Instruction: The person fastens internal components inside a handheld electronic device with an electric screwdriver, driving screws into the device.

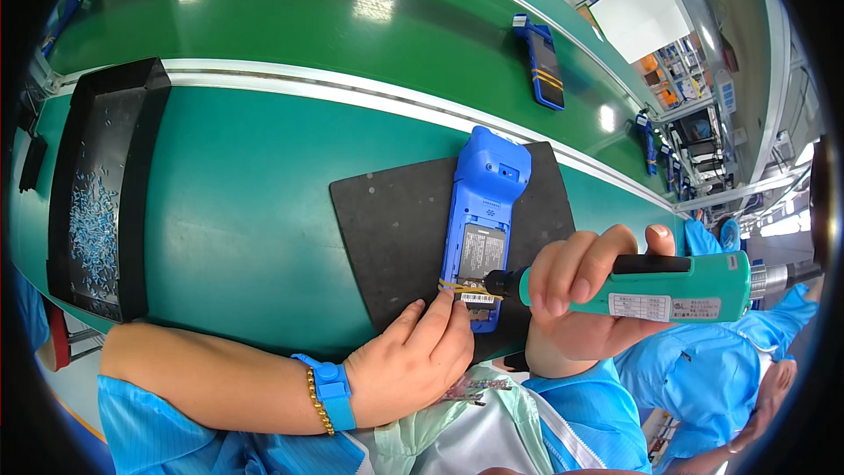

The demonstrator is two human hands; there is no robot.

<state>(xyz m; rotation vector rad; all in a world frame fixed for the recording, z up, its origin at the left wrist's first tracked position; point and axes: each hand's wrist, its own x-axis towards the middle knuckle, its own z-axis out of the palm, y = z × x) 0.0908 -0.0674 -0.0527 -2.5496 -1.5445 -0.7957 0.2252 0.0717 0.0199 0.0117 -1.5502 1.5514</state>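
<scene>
A blue handheld terminal (452,251) lies on its face on a black mat (396,211), its back up and a labelled battery (483,251) showing. Yellow rubber bands (457,287) cross its lower part. My left hand (418,352) holds the terminal's lower left edge, fingertips pressed beside the bands; its thumb is hidden. My right hand (585,286) is closed around a green electric screwdriver (694,286), held nearly level. The screwdriver's black nose (505,283) is over the terminal near the bands; whether the bit touches a screw cannot be seen.
A black tray (145,158) with many small blue-and-silver screws (92,224) stands at the left. Beyond a white rail (352,92), another banded blue terminal (543,66) lies on a green belt (290,18). More devices (649,145) are at the far right. A person in blue (703,369) is at the right.
</scene>
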